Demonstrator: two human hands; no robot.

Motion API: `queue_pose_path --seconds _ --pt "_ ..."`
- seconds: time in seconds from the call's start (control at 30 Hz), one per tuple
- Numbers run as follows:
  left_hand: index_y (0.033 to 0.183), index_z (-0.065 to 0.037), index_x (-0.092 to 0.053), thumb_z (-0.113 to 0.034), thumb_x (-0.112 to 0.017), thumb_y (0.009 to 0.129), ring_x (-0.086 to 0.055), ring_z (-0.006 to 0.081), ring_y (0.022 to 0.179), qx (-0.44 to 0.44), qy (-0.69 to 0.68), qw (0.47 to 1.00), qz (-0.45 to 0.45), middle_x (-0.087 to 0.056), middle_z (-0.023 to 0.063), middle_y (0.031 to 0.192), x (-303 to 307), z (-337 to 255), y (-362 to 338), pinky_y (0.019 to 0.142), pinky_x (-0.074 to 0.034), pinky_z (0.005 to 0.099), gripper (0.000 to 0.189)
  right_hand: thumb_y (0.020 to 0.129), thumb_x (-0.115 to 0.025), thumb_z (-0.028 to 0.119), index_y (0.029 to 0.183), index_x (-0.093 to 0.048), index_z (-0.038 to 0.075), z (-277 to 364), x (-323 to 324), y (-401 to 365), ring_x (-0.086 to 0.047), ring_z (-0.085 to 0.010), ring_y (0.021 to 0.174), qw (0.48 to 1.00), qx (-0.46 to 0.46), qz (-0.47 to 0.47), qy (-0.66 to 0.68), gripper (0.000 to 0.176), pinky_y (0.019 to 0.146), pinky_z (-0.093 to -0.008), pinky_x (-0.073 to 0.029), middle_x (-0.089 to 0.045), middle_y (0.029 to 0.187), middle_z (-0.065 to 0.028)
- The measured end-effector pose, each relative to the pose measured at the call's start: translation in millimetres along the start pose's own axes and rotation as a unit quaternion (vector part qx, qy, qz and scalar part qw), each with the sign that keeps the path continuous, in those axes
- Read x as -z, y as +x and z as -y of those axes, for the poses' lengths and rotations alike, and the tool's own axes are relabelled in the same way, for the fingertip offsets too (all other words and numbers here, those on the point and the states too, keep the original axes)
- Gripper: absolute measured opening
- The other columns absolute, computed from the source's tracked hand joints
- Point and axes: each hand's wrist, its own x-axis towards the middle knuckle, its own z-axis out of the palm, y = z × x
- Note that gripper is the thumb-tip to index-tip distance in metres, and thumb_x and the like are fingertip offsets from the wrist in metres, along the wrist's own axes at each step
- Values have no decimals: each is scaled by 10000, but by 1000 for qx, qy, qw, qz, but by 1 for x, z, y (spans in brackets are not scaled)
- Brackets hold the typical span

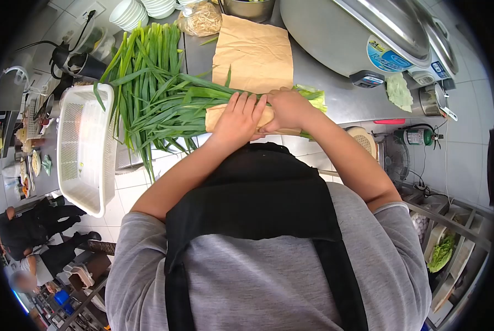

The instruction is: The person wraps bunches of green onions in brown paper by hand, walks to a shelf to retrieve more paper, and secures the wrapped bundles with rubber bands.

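Observation:
A bundle of long, green, scallion-like leaves (pixel 197 102) lies along the counter's near edge, partly wrapped in brown paper (pixel 216 118). My left hand (pixel 240 117) presses over the wrap, its fingers curved across the top. Close beside it, my right hand (pixel 288 108) grips the wrapped bundle; its fingertips are partly hidden. Pale green leafy ends (pixel 313 98) stick out past my right hand. Behind both hands, a flat sheet of brown paper (pixel 252 52) rests on the steel counter. A large pile of the same greens (pixel 150 71) spreads to the left.
At left stands a white perforated basket (pixel 87 193). A big rice cooker (pixel 335 38) occupies the counter's right side, near a loose pale leaf (pixel 399 92). White bowls (pixel 129 14), a bag of dried shreds (pixel 200 21) and a metal bowl (pixel 250 10) sit behind. People (pixel 32 226) are at lower left.

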Motion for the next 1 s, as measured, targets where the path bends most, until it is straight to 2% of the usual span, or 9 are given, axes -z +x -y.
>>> queue_pose_path --seconds 0.07,0.2,0.27,0.37,0.53,0.77,0.8,0.87,1.0 --pt "1451 -16 -397 -512 -778 742 -569 286 1067 -23 -28 997 71 -555 131 1086 5 6 9 1053 -422 412 946 613 -827 533 1208 -615 -4 -8 -3 6 -617 -353 1094 1000 14 -5 25 829 955 -404 -500 -687 1124 -183" --pt "1351 -12 -471 -514 -784 732 -574 277 1024 -35 -50 988 141 -550 119 1049 12 11 21 974 -472 404 856 679 -792 580 1294 -571 -15 1 -5 -14 -616 -333 1125 999 -1 -22 42 884 1000 -451 -484 -667 1159 -181" --pt "1267 -8 -507 -521 -780 734 -600 284 1039 -68 -34 980 182 -573 135 1090 16 17 28 915 -502 414 789 602 -866 554 1361 -495 36 6 -32 -27 -557 -349 1237 973 9 -220 -66 990 1053 -531 -423 -619 1260 -180" --pt "1236 2 -508 -518 -771 753 -622 301 1036 -86 -68 976 187 -590 162 1126 11 26 34 892 -514 421 757 612 -871 522 1402 -451 83 21 -45 -51 -514 -373 1297 915 -42 -297 -269 997 1084 -594 -372 -567 1349 -155" --pt "1206 8 -508 -533 -757 779 -630 367 1020 -99 -183 951 227 -602 199 1135 -2 51 53 902 -511 436 733 577 -914 339 1291 -549 119 10 -32 -32 -630 -311 1050 970 -62 -191 -141 831 864 -444 -509 -612 1101 -84" --pt "1234 -23 -509 -614 -778 713 -591 394 1115 -26 -328 875 355 -586 195 1224 -10 74 80 965 -469 471 833 648 -864 330 1301 -521 151 -9 16 -4 -645 -308 1098 997 -72 8 -16 759 888 -506 -499 -645 1125 -103" --pt "1235 -23 -509 -614 -778 713 -591 394 1115 -25 -327 877 352 -586 195 1224 -6 74 78 965 -469 471 833 648 -864 330 1301 -521 151 -10 17 -3 -645 -308 1098 997 -70 7 -19 759 888 -506 -499 -645 1125 -103" --pt "1354 -43 -467 -578 -833 659 -523 351 1236 -26 -238 961 140 -529 171 1335 9 63 60 1023 -425 501 950 640 -853 310 1348 -506 176 -10 16 -3 -644 -297 1094 997 -78 18 -23 800 906 -516 -482 -642 1147 -92" --pt "1496 -155 -370 -466 -910 591 -480 338 1277 -10 -101 993 58 -491 144 1382 13 38 9 1028 -397 526 1099 640 -854 318 1354 -497 171 -7 16 -6 -640 -300 1103 997 -74 12 -33 812 906 -516 -479 -641 1153 -85"
